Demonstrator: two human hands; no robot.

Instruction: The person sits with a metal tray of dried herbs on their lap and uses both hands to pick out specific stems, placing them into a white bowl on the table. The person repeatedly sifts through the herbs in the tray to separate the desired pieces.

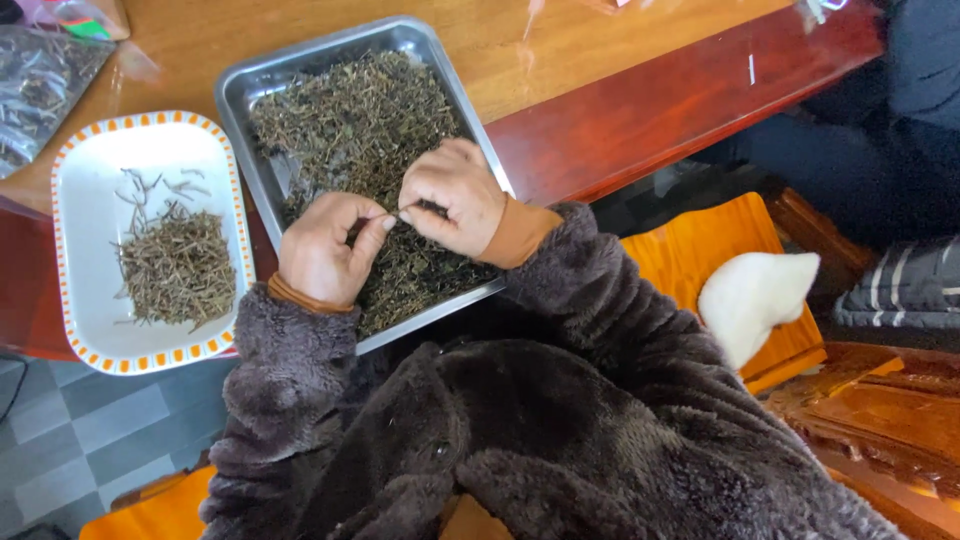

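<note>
Left hand [325, 250] and right hand [452, 198], fingertips pressed together, pinch one dried stem over the metal tray [240, 85] of dried herbs [350, 120]; white dish [85, 200] of sorted stems [175, 265] lies beside.

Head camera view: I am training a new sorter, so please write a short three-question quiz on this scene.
1. True or false: both hands work over the metal tray.
2. Which dish holds the smaller heap of pale stems? A) white plate with an orange-patterned rim B) metal tray C) clear bag
3. Fill in: the left hand and right hand pinch a thin ____ between their fingertips.

Key
1. True; both are above the dark dried leaves.
2. A; the pale stems lie on the plate, left of the tray.
3. Stem, or twig; it is too small to tell more.
</note>
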